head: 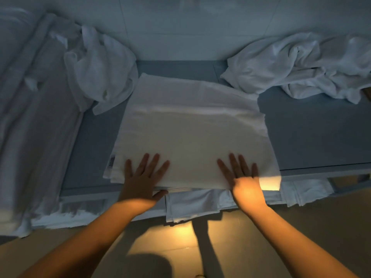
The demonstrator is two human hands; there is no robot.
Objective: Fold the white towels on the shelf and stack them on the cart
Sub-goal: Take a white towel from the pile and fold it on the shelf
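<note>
Both hands, left [143, 177] and right [244, 177], press flat on the folded towel [192, 133].

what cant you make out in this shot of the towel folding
- Label on the flat towel, head view: too small and blurred to read.
- Left hand thumb: tucked under the towel's front edge.
- Crumpled towel on the right: cut off by the frame edge.
- Towels on the lower shelf: mostly hidden by the top shelf and the right hand.
</note>
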